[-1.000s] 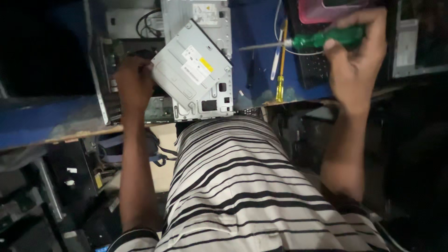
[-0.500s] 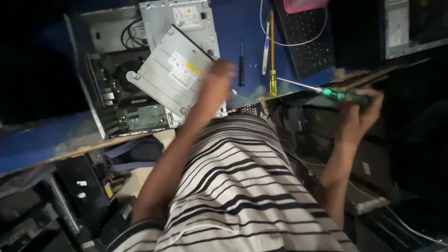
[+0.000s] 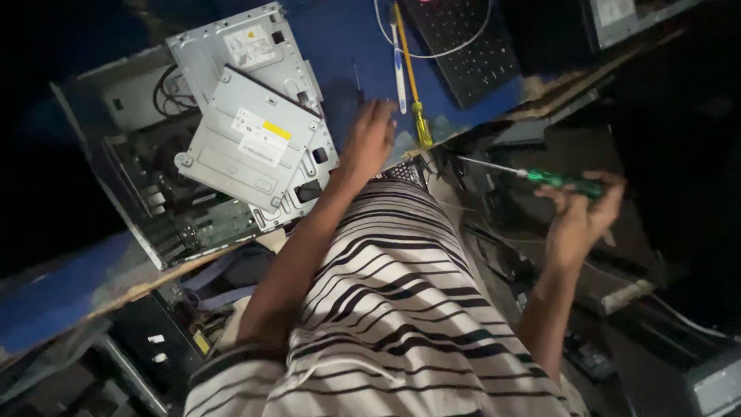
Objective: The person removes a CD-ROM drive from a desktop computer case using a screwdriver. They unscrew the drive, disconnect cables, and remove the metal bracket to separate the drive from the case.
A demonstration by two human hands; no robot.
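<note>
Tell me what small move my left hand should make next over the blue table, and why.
Probably lower the left hand onto the blue table beside the yellow-handled screwdriver. It hovers open there, right of the silver drive, while the right hand holds the green screwdriver off the table edge.

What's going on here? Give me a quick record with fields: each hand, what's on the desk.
left hand: open, on the blue desk beside the grey metal drive unit
right hand: holds a green-handled screwdriver off the desk edge
open computer case: lies under the drive unit
yellow-handled screwdriver: on the desk, near the left hand
black keyboard: at the desk's far side
</note>
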